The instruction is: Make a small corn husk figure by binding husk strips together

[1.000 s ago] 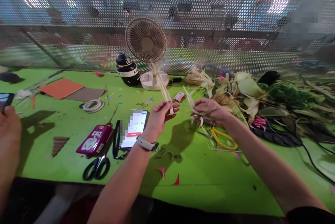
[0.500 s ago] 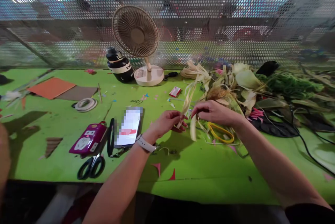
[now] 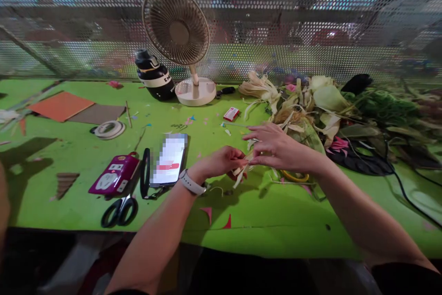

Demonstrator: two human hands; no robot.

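Note:
My left hand [image 3: 221, 162] is low over the green table [image 3: 276, 221], its fingers closed on pale dried corn husk strips [image 3: 241, 174]. My right hand [image 3: 276, 147] lies right beside it, fingers partly spread, fingertips pinching the same husk strips where the two hands meet. A white watch is on my left wrist. Yellow-handled scissors [image 3: 293, 176] lie on the table partly hidden under my right hand.
A heap of corn husks [image 3: 311, 101] and green stuff fills the right. A fan [image 3: 179, 32], a dark bottle [image 3: 154, 76], a phone [image 3: 169, 159], a purple power strip [image 3: 113, 179], black scissors [image 3: 119, 211], a tape roll [image 3: 108, 129], a small red box [image 3: 231, 113], card sheets [image 3: 62, 105]. Perforated metal screen behind.
Both hands came down from raised positions to just above the table and drew together. The long husk strips that stood up in them now lie bunched low between the fingers.

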